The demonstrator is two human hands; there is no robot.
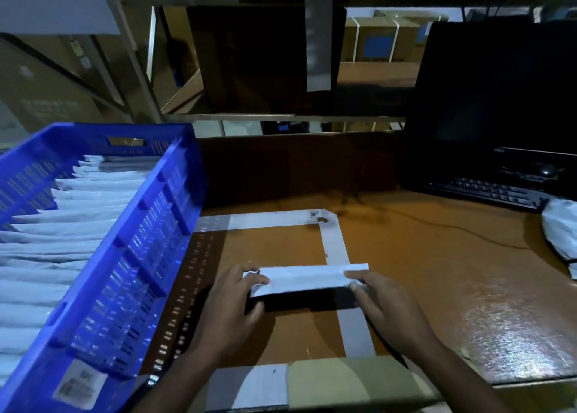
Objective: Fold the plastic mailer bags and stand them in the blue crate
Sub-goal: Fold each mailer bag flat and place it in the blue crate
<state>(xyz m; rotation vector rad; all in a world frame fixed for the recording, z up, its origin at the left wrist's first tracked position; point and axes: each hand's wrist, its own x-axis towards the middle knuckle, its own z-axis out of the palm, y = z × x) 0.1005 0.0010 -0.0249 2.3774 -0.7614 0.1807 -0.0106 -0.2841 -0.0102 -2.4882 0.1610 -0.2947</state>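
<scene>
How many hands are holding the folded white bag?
2. The left hand holds the left end of the folded bag, and the right hand holds its right end, over the table beside the blue crate.

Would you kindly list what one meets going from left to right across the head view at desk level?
Blue crate → left hand → folded mailer bag → right hand → keyboard → unfolded bags at the right edge.
</scene>
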